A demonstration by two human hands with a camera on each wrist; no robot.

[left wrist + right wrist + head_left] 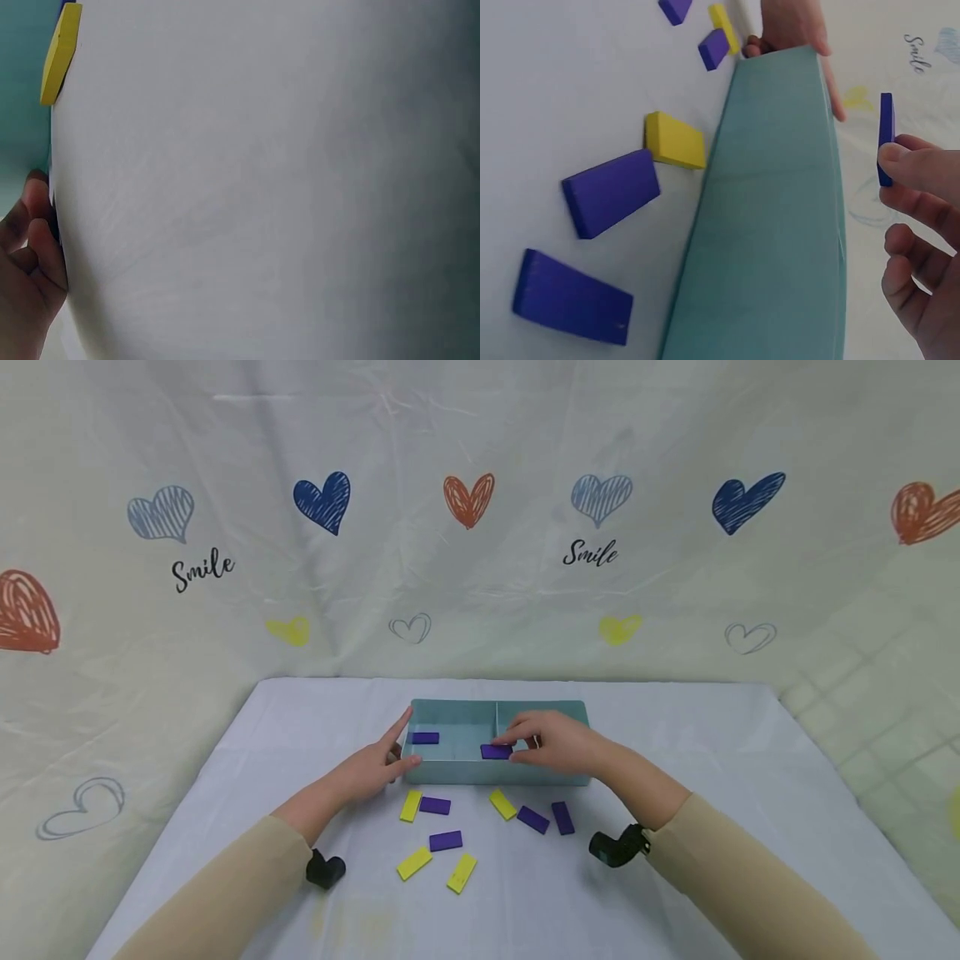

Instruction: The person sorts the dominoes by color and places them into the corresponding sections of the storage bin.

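A teal tray with a divider [495, 773] stands on the table in the head view. At its left end my left hand [371, 768] touches it, index finger straight along the side and thumb at the front corner; the left wrist view shows its other fingers bent. My right hand [561, 743] pinches a purple block [494, 752] between thumb and fingers, over the tray's front side near the divider. In the right wrist view this held block [886, 139] appears edge-on, above the rim. Another purple block [425, 738] lies inside the left compartment.
Before the tray, several loose purple blocks [446, 841] and yellow blocks [461, 873] lie scattered on the white tablecloth [645, 910]. One yellow block [60, 56] lies close to the tray in the left wrist view. A curtain printed with hearts [469, 502] hangs behind the table.
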